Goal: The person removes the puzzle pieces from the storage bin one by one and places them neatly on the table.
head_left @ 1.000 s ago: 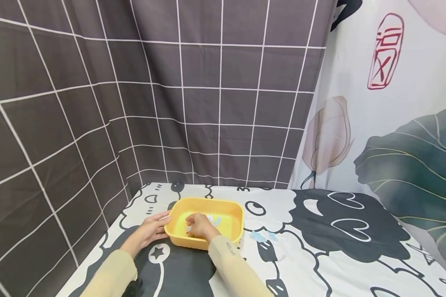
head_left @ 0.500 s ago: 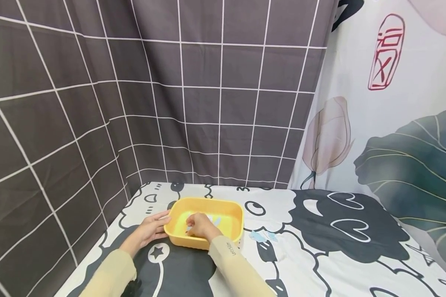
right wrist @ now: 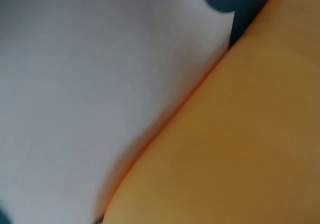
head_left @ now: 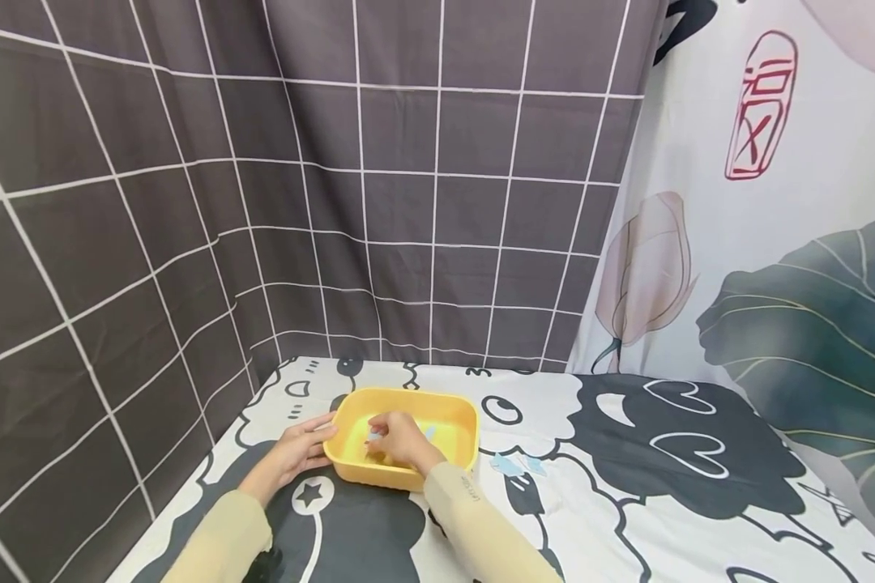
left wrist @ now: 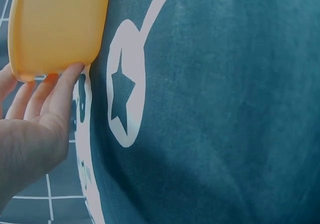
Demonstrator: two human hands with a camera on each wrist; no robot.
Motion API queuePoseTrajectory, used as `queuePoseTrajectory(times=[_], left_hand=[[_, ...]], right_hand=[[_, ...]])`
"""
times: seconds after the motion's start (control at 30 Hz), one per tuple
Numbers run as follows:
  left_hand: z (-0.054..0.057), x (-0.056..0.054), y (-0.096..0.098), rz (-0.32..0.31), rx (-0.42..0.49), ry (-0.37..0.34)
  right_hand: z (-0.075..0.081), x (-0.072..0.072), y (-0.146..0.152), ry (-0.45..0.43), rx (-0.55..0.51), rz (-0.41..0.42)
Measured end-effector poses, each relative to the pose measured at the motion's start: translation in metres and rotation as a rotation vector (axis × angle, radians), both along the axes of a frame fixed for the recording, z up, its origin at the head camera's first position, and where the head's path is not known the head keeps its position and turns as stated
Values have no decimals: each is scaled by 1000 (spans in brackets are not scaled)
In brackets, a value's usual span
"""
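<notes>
A yellow rectangular bin (head_left: 452,405) stands on the patterned cloth. My left hand (head_left: 292,455) touches its left end, with fairly straight fingers against the outer wall in the left wrist view. My right hand (head_left: 401,441) reaches over the near rim into the bin. Its thumb and fingers pinch a small, flat light blue piece (head_left: 374,436), partly covered by the fingers. Another light blue piece (head_left: 429,432) lies on the bin floor to the right of that hand. The right wrist view is filled mostly by the bin's outer wall (right wrist: 215,134).
Several pale blue flat scraps (head_left: 506,464) lie on the cloth (head_left: 591,518) just right of the bin. A dark grid-patterned curtain (head_left: 467,210) hangs behind and to the left. A white printed curtain (head_left: 707,202) hangs at the right.
My right hand has shifted slightly right and up within the bin, and a light blue piece now shows at its fingertips. The left hand and the bin keep their places.
</notes>
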State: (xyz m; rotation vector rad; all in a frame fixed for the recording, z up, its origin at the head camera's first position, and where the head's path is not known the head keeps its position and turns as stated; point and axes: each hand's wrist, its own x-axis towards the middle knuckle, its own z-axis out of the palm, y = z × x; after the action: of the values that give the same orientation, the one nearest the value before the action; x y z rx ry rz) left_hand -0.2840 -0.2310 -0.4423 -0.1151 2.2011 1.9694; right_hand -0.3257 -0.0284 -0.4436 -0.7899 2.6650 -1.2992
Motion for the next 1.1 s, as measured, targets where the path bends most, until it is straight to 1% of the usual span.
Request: queuePoseTrajectory(times=[0.13, 0.27, 0.33, 0.4, 0.47, 0.57, 0.6, 0.73, 0.9, 1.0, 1.1], left_hand=[[1, 0, 2, 15, -19, 0], [1, -2, 5, 23, -21, -17], [0, -2, 5, 34, -15, -23], [0, -2, 4, 27, -17, -20], [1, -1, 3, 31, -14, -19], [1, -1, 0, 23, -14, -18], [1, 0, -1, 21, -14, -19], [2, 1, -2, 19, -20, -22], [2, 3, -4, 30, -14, -15], [2, 2, -2, 30, -14, -13], [1, 2, 0, 34, -18, -17]], right_hand=[[4, 1, 14, 40, -14, 18], [10, 3, 38, 43, -70, 12], [16, 4, 49, 49, -101, 8], [23, 5, 61, 59, -122, -7], [30, 4, 72, 72, -120, -29], [39, 5, 88, 86, -100, -70], [41, 5, 93, 97, -90, -76], [46, 6, 116, 122, -84, -150], [45, 7, 144, 161, -123, -243], [41, 12, 168, 167, -136, -293], [36, 18, 191, 161, -117, -354]])
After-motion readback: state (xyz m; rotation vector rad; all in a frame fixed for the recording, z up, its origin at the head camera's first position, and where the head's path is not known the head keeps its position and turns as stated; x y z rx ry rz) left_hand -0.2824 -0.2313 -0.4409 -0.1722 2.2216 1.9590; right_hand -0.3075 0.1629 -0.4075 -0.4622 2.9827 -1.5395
